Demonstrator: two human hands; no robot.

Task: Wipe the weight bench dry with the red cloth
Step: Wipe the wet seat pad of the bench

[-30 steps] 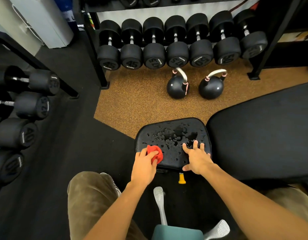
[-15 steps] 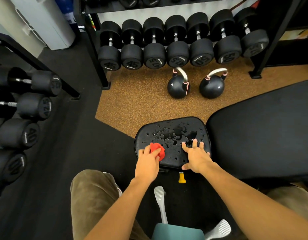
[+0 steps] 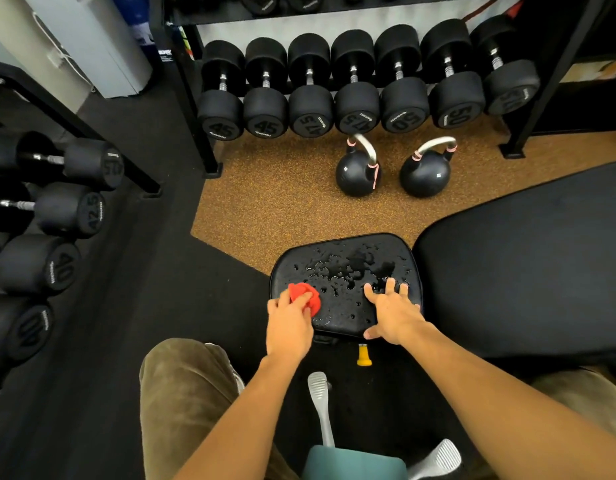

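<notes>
The black seat pad of the weight bench (image 3: 344,251) lies in front of me, covered with water drops and small puddles. My left hand (image 3: 288,323) grips a bunched red cloth (image 3: 304,296) and holds it against the pad's near-left part. My right hand (image 3: 391,313) lies flat on the pad's near-right part with its fingers spread, touching the wet surface. The bench's long black back pad (image 3: 524,265) stretches away to the right and looks dry.
Two black kettlebells (image 3: 356,168) stand on the orange floor beyond the seat. A rack of black dumbbells (image 3: 355,95) runs along the back; another dumbbell rack (image 3: 50,209) is on the left. A yellow knob (image 3: 364,355) and grey handles (image 3: 320,400) sit below the seat, between my knees.
My left hand has slid the red cloth a little to the left and farther onto the seat pad. My right hand has stayed flat in place.
</notes>
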